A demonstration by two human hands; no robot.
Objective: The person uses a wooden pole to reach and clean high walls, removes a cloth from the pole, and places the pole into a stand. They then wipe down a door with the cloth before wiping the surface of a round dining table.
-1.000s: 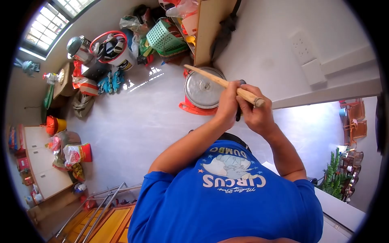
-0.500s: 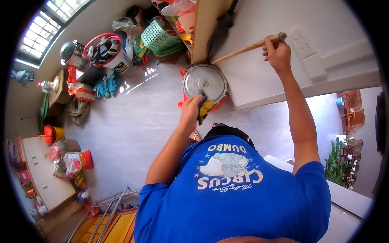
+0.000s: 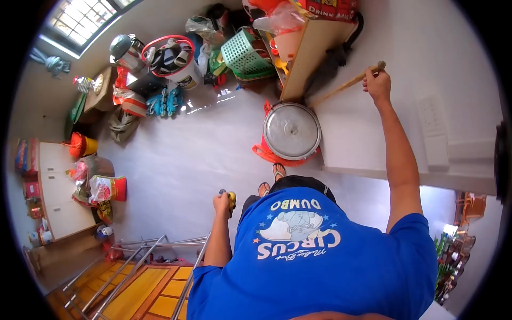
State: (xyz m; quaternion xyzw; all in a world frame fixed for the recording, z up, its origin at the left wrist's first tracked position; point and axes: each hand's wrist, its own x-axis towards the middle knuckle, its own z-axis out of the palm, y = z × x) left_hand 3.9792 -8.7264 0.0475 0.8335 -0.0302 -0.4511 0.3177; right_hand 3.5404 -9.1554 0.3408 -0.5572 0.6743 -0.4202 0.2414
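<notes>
My right hand [image 3: 377, 84] grips the thick top end of a wooden stick [image 3: 346, 85] near the wall. The stick slants down to the left, its lower end beside a round metal lid [image 3: 292, 131]. Under the lid is something red [image 3: 266, 153], mostly hidden. Low on the left, beside my hip, my left hand [image 3: 221, 204] is closed around a yellow and black object [image 3: 231, 202], too small to name surely.
A wooden shelf [image 3: 314, 58] stands behind the lid, with a green basket [image 3: 246, 53] and a bucket of shoes [image 3: 184, 77] to its left. Metal rails [image 3: 144, 245] are at the lower left, cabinets [image 3: 61, 200] at the far left.
The stick, at first in both hands, is now in my right hand alone, leaning by the wall. My left hand has moved down and left with the yellow and black object. The view has shifted.
</notes>
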